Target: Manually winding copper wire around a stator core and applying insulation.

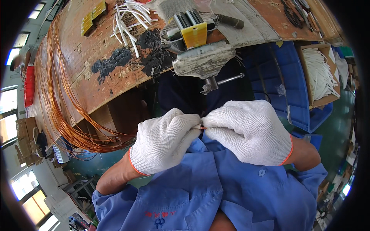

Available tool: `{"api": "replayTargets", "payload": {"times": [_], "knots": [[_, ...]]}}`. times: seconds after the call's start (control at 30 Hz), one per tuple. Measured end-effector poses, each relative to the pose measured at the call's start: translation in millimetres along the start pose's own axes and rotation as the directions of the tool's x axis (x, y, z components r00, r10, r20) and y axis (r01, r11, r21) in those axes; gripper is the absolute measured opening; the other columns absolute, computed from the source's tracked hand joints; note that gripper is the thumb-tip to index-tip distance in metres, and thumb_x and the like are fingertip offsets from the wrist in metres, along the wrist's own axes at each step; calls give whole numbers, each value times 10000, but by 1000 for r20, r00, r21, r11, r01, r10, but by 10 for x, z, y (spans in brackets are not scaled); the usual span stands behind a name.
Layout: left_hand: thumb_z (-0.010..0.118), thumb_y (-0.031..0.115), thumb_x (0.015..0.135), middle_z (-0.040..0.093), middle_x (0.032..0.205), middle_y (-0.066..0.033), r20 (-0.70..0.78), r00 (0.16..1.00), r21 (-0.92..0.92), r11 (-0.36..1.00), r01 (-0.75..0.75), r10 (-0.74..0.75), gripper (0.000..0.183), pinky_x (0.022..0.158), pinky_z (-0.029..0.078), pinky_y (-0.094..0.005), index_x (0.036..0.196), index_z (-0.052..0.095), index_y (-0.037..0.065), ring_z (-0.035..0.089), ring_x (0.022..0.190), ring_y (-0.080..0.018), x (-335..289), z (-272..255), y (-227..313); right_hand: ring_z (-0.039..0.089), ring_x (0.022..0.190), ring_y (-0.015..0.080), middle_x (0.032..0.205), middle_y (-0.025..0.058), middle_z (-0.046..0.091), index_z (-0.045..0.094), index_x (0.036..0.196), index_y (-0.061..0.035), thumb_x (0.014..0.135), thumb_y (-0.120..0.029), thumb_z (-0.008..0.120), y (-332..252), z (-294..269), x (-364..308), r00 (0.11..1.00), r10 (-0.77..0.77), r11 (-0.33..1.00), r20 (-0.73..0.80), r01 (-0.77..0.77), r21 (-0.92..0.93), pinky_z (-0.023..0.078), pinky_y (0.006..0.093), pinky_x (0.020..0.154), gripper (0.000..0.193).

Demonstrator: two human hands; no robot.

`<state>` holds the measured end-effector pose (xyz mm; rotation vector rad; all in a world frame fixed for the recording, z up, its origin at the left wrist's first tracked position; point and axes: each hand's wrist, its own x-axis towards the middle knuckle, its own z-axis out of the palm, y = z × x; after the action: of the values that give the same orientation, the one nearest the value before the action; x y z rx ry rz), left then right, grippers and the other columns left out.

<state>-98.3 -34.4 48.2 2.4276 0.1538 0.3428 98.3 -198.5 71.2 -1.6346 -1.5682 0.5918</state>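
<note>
My left hand (165,138) and my right hand (248,133), both in white knitted gloves with orange cuffs, meet fingertip to fingertip in front of my chest. Between the pinched fingers shows a short copper-coloured bit of wire (203,128), with a small pale piece (197,126) beside it at the left fingertips. Most of what they hold is hidden by the gloves. Beyond the hands, a bench vise (204,57) at the table's edge has a yellow block (194,35) and dark plates standing in its jaws.
A big coil of copper wire (58,96) hangs over the bench (81,57) at the left. White sleeve tubes (125,27) and yellow blocks (92,17) lie on top. At the right, a cardboard box of white tubes (318,73) sits on a blue bin (269,73).
</note>
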Motion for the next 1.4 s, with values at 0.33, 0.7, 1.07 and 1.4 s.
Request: {"api": "replayTargets", "payload": {"times": [0.33, 0.7, 1.07, 1.4], "knots": [[842, 181, 932, 668, 857, -58, 79, 993, 90, 991, -96, 89, 257, 538, 555, -379, 1145, 742, 78, 721, 651, -246, 34, -25, -10, 796, 813, 307, 942, 135, 804, 778, 1115, -55, 921, -127, 878, 20, -41, 39, 992, 4, 1000, 126, -2, -12, 628, 379, 700, 230], [852, 180, 864, 625, 788, -53, 294, 955, 272, 955, -117, 33, 244, 550, 557, -419, 1091, 774, 137, 700, 640, -280, 156, -430, -60, 781, 746, 318, 819, 154, 757, 669, 1309, -8, 967, -188, 835, 153, 4, 5, 968, 151, 959, 199, -193, 209, 612, 410, 680, 421], [830, 250, 881, 615, 760, -27, 290, 952, 472, 849, -235, 102, 186, 515, 540, -378, 949, 720, 115, 690, 623, -222, 79, -558, -332, 800, 838, 349, 986, 191, 801, 771, 1193, -22, 985, -123, 807, 403, -72, -304, 980, 174, 983, 95, -179, 50, 631, 424, 738, 233], [739, 220, 840, 568, 685, -49, 233, 890, 377, 808, -453, 391, 161, 411, 467, -353, 834, 659, 80, 645, 537, -189, 330, -22, -23, 819, 829, 290, 953, 146, 826, 797, 1105, 5, 910, 29, 803, 206, 93, -402, 886, 448, 869, 122, -463, 175, 619, 369, 717, 197]]}}
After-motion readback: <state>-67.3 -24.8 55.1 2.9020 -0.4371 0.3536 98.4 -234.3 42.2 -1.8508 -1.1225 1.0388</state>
